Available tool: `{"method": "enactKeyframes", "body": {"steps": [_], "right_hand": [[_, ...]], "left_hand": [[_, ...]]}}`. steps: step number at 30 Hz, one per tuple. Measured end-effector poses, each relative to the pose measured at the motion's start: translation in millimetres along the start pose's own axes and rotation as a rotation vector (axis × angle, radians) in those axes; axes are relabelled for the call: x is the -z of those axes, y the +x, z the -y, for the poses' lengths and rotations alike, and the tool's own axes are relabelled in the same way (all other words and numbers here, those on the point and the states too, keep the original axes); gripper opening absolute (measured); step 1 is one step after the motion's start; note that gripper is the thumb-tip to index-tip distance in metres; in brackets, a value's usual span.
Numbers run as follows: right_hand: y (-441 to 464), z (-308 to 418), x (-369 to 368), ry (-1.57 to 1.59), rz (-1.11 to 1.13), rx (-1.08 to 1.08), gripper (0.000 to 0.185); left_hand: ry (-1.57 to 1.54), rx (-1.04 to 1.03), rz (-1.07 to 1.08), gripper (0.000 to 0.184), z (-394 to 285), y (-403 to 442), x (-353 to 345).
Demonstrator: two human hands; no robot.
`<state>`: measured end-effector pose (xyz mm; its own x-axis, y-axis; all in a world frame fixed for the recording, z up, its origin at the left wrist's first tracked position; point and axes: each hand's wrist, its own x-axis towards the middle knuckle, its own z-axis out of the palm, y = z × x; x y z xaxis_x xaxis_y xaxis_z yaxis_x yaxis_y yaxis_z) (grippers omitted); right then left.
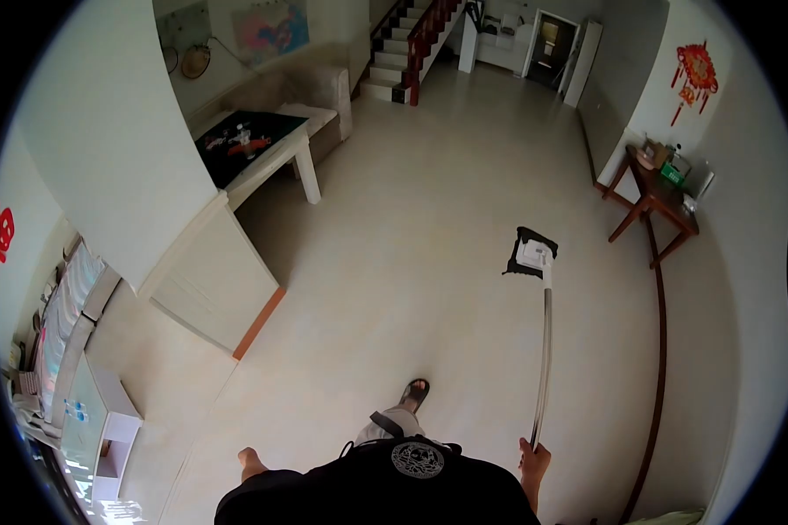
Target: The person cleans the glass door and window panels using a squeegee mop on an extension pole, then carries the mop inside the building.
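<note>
On the right, my right hand (535,461) is closed around the upper end of a flat mop's handle (547,359). The long metallic pole runs forward from my fist to the mop head (532,253), which rests on the pale floor. That head has a white plate in the middle and a dark pad around it. Low on the left, my left hand (250,461) hangs beside my body, away from the mop. Its fingers are mostly hidden, and I see nothing in it.
A white partition corner (214,280) juts out at left, near a table (298,153) and a sofa (331,105). Brown wooden furniture (652,192) holding small items stands along the right wall. Stairs (394,66) rise at the back. A low white cabinet (118,420) is at lower left.
</note>
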<state>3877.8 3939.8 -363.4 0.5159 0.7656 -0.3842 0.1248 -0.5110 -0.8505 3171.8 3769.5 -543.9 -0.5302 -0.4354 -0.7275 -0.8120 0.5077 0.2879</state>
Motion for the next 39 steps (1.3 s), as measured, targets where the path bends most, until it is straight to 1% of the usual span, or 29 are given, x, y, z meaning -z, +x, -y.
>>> {"method": "enactKeyframes", "body": {"steps": [2,4,5,6,7,8,9,10,11,13,14,15,16,18,19,20,22,24,26,28,30,31,32,33,34,35,36,37,39], "right_hand": [[59,14,-15,-0.077,-0.055,0.034,0.032],[103,34,-18,-0.08,-0.116,-0.038,0.035],[122,51,-15,-0.091,-0.123,-0.031,0.037],[139,67,-9,-0.096,-0.123,-0.028,0.038],[163,72,-3,-0.203,-0.161,0.006,0.039],[190,77,1,-0.296,-0.214,0.038,0.04],[211,81,2,-0.389,-0.278,0.061,0.041],[231,87,1,-0.383,-0.301,0.065,0.042],[256,97,-2,-0.374,-0.333,0.066,0.042],[290,93,-15,-0.38,-0.399,0.007,0.045],[316,93,-14,-0.395,-0.388,-0.021,0.044],[346,112,-18,-0.447,-0.373,0.011,0.043],[369,115,-22,-0.39,-0.358,0.005,0.042],[431,165,-16,-0.427,-0.385,0.025,0.041],[475,197,-20,-0.421,-0.394,0.047,0.041],[512,214,-12,-0.421,-0.389,0.035,0.041],[565,252,2,-0.472,-0.348,0.051,0.041],[636,294,17,-0.45,-0.345,0.085,0.04],[703,324,26,-0.45,-0.35,0.101,0.039],[754,331,30,-0.459,-0.345,0.096,0.039],[812,347,27,-0.482,-0.342,0.065,0.039],[839,359,26,-0.492,-0.331,0.031,0.039],[871,374,22,-0.463,-0.338,0.029,0.039],[908,392,24,-0.441,-0.352,0.031,0.039],[916,400,28,-0.435,-0.358,0.028,0.04],[937,414,32,-0.495,-0.357,0.025,0.038],[959,434,37,-0.462,-0.377,-0.016,0.035],[975,444,39,-0.443,-0.405,-0.036,0.035],[1027,460,58,-0.42,-0.444,-0.076,0.034]], "left_hand": [[0.027,-0.113,0.105,0.02,-46,-65,-133],[0.174,-0.264,0.265,0.021,-70,-159,-290],[0.209,-0.452,0.529,0.017,-83,-186,-383],[0.286,-0.725,0.746,0.008,-80,-255,-458],[0.296,-0.995,0.963,0.009,-78,-336,-530],[0.474,-1.476,0.849,0.019,-72,-400,-623],[0.561,-1.655,0.979,0.02,-65,-486,-676],[0.673,-1.754,1.026,0.022,-52,-615,-653],[0.683,-1.781,1.177,0.022,-43,-693,-673],[0.731,-1.864,1.464,0.021,-6,-790,-709],[0.724,-1.901,1.541,0.021,3,-817,-715],[0.669,-1.936,1.601,0.021,-4,-832,-721],[0.683,-1.943,1.525,0.021,-3,-818,-742],[0.759,-1.812,1.371,0.019,-18,-773,-789],[0.858,-1.692,1.254,0.019,-31,-730,-807],[0.947,-1.516,1.13,0.018,-44,-684,-817],[0.964,-1.052,0.865,0.018,-76,-595,-788],[0.772,-0.64,0.583,0.019,-94,-552,-736],[0.506,-0.359,0.352,0.021,-101,-547,-703],[0.298,-0.196,0.206,0.023,-102,-547,-700],[0.162,-0.09,0.195,0.026,-106,-568,-743],[0.125,-0.116,0.146,0.026,-113,-588,-773],[0.111,-0.183,0.178,0.025,-129,-620,-835],[0.114,-0.266,0.237,0.025,-144,-672,-903],[0.145,-0.355,0.333,0.024,-156,-707,-970],[0.198,-0.454,0.464,0.024,-166,-757,-1044],[0.268,-0.549,0.643,0.018,-177,-812,-1124],[0.422,-0.703,0.766,0.016,-189,-865,-1199],[0.641,-1.12,1.076,0.014,-176,-1007,-1341]]}}
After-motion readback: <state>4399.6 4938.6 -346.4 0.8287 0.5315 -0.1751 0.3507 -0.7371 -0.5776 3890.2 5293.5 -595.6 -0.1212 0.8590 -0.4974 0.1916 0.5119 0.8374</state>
